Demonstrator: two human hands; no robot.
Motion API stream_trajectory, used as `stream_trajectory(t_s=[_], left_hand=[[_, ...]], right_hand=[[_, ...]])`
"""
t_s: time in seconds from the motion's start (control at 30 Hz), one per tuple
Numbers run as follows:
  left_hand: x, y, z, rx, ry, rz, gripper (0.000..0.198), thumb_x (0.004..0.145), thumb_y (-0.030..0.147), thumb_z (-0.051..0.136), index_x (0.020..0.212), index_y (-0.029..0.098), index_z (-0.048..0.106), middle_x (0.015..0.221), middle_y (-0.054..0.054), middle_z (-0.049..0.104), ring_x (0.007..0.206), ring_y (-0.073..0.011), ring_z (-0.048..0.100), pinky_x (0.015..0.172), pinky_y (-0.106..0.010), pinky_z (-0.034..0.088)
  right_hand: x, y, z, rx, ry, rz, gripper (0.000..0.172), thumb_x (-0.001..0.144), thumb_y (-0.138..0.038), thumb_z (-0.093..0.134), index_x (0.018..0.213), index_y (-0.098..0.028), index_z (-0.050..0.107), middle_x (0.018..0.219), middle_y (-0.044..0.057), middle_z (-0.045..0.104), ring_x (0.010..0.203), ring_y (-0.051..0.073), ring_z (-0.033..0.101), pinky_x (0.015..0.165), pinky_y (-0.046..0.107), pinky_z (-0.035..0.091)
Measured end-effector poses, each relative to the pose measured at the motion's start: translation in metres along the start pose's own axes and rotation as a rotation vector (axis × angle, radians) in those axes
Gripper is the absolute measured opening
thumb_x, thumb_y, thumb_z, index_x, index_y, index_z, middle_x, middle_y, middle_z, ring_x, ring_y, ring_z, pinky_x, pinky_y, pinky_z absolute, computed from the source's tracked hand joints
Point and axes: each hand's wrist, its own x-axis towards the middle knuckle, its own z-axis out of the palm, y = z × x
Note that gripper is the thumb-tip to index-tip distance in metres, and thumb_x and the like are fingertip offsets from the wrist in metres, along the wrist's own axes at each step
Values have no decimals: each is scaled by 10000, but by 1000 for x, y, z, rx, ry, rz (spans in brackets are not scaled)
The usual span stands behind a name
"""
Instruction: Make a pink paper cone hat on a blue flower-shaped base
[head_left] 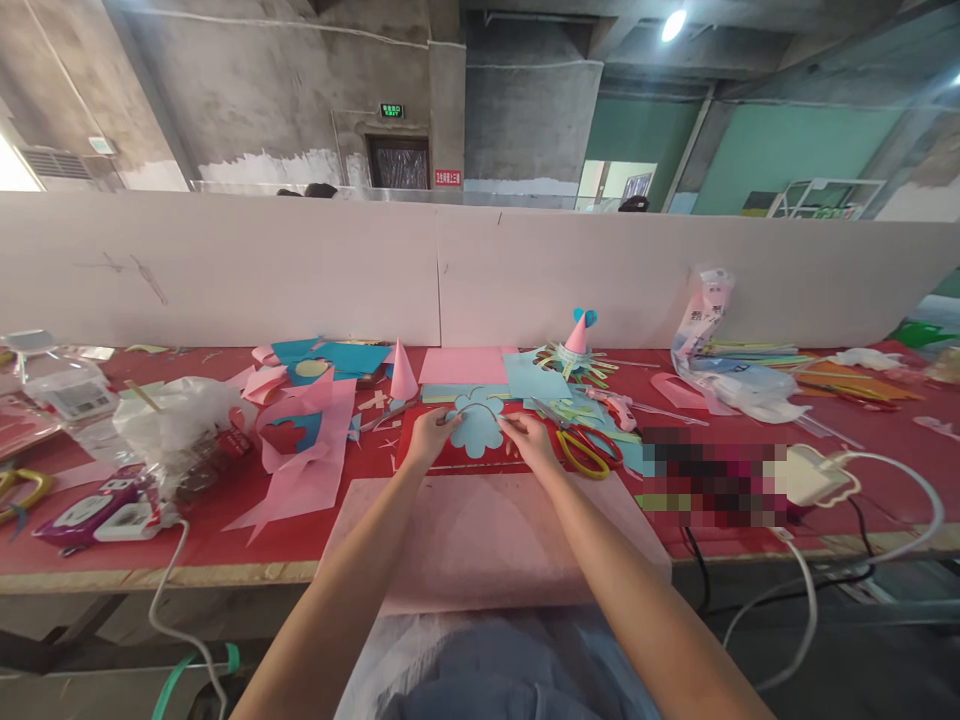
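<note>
Your left hand [436, 436] and right hand [529, 440] face each other, thumb and fingers drawn in to a narrow pinch at opposite side edges of the pale blue flower [478, 432]. It sits between them, scalloped and flat, just past the far edge of the pink board [487, 545] and above the red desk [202, 552]. Whether it rests on anything or is held clear, you can't tell from here.

It looks like paper or thin card, so expect next to no weight and little stiffness. It likely bends easily across the middle, and a hard squeeze could crease it; the notches between petals are the likeliest places to tear. A dark curved line crosses its upper part; drawn or laid on, you can't tell. Your best hold is light, on the broad petals at either side, fingertips flat. Mind the yellow-handled scissors [583, 457], lying just beside your right hand.
</note>
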Motion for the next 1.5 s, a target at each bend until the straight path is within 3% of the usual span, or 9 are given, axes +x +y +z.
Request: stream_trajectory(t_s=[0.23,0.47,0.73,0.8,0.9,1.0,1.1,1.33,1.5], left_hand=[[2,-3,2,-45,-2,23,389,759,525,461,657,166,570,619,-3,571,583,-123,490,544,-221,351],[-1,-1,-2,-37,-14,-7,397,780,522,470,615,173,561,436,44,445,447,-96,398,485,-215,304],[-5,-1,0,38,-5,-17,425,802,521,457,578,171,547,453,38,449,457,-101,418,502,-221,325],[-6,1,-1,96,68,45,415,840,490,414,645,174,599,551,9,530,538,-124,497,556,-233,379],[1,9,-5,161,297,196,342,887,404,366,977,220,640,996,-71,612,925,-186,579,775,-281,447],[25,21,-17,261,506,238,365,896,366,364,1202,271,541,1390,-94,361,1279,-240,361,975,-377,375],[59,27,-33,398,557,172,394,888,369,385,1260,308,500,1509,-51,149,1383,-288,142,1071,-478,232],[115,5,-64,515,313,-42,415,863,418,402,1227,279,545,1500,-88,219,1365,-326,186,1059,-566,170],[118,12,-71,558,248,62,378,893,346,330,1167,276,581,1359,-78,466,1335,-258,274,1088,-530,85]], right_hand=[[2,3,-3,-29,83,-51,449,692,-623,568,800,-188,590,687,40,645,399,113,483,366,241,346],[2,3,-1,8,84,-56,438,699,-617,576,778,-187,593,444,-41,482,335,82,351,348,227,270],[7,13,-5,-128,129,-58,415,699,-603,585,811,-204,616,616,13,608,414,126,473,406,252,369],[8,15,-4,-155,119,-96,408,710,-602,571,787,-203,608,706,45,643,476,149,520,430,261,395],[9,19,-4,-181,138,-96,409,710,-610,562,769,-207,597,713,59,644,503,172,539,443,277,405],[10,21,-5,-196,155,-99,409,705,-613,562,760,-210,602,725,62,651,551,190,566,488,295,433],[10,21,-5,-214,161,-130,395,705,-601,565,737,-209,600,747,62,661,646,206,596,570,310,462],[5,15,-4,-154,119,-24,368,703,-580,576,741,-213,581,580,24,603,440,163,511,422,283,383],[4,13,-3,-148,119,-14,361,700,-570,580,735,-211,581,593,20,602,436,154,508,413,273,374]])
